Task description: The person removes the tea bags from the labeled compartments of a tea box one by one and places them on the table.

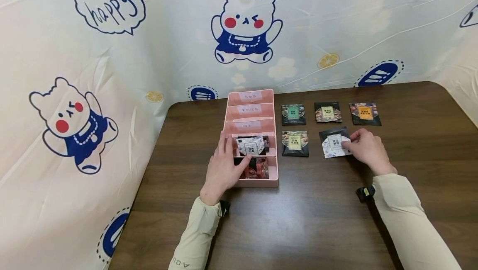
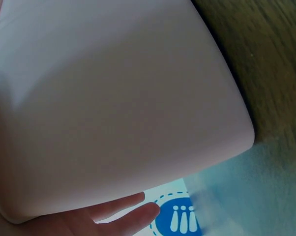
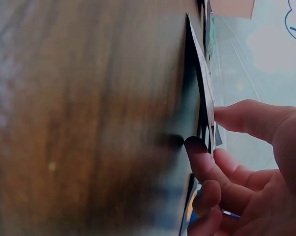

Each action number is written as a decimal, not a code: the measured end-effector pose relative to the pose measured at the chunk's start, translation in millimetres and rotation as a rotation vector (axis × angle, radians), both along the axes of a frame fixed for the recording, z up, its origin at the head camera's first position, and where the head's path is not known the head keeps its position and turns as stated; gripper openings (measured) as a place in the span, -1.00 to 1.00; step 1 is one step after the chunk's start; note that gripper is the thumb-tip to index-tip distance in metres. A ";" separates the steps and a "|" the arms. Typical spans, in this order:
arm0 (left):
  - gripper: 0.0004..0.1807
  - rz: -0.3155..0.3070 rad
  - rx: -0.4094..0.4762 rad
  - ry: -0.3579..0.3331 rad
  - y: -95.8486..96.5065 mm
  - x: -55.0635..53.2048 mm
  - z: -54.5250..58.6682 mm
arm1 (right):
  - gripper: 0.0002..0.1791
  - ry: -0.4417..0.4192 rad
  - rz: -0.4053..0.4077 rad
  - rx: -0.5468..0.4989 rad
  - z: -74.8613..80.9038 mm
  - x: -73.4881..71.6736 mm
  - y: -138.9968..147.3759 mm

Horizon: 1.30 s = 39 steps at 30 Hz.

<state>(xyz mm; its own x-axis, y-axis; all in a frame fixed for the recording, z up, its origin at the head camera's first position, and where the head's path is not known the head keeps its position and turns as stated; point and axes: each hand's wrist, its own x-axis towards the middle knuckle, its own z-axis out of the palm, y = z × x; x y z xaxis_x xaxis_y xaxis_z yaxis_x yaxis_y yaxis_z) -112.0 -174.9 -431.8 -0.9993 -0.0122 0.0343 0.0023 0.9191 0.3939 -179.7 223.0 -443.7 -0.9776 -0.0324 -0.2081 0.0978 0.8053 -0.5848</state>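
My right hand [image 1: 367,149] pinches the right edge of a black-and-white sachet [image 1: 333,143] between thumb and fingers. The right wrist view shows this sachet [image 3: 203,83] edge-on, tilted against the table, thumb on its printed face and a fingertip behind. My left hand [image 1: 224,168] rests at the left side of a pink divided box [image 1: 257,183], thumb reaching over the front compartments and fingers extended along the left wall. A similar white-patterned sachet [image 1: 251,146] lies in the box's second compartment from the front; dark red sachets [image 1: 257,168] fill the front one, partly hidden by the thumb.
Right of the box lie a green-labelled sachet [image 1: 293,114], a pale-green-labelled one [image 1: 328,112], an orange-labelled one [image 1: 365,114] and a yellow-labelled one [image 1: 295,143]. The box's three rear compartments bear paper labels [image 1: 251,96]. A printed curtain [image 1: 317,33] hangs behind the wooden table [image 1: 298,220].
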 end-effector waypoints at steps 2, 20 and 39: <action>0.01 0.000 -0.004 0.004 -0.2 0.2 -0.4 | -0.43 -0.015 0.000 0.016 1.0 1.1 -0.4; 0.02 0.002 -0.003 0.001 0.4 0.2 0.0 | -0.52 0.018 0.016 0.053 7.7 3.8 -11.1; 0.01 0.007 0.003 -0.014 1.0 1.0 3.0 | -0.78 0.289 0.197 -0.212 32.3 -3.0 -98.8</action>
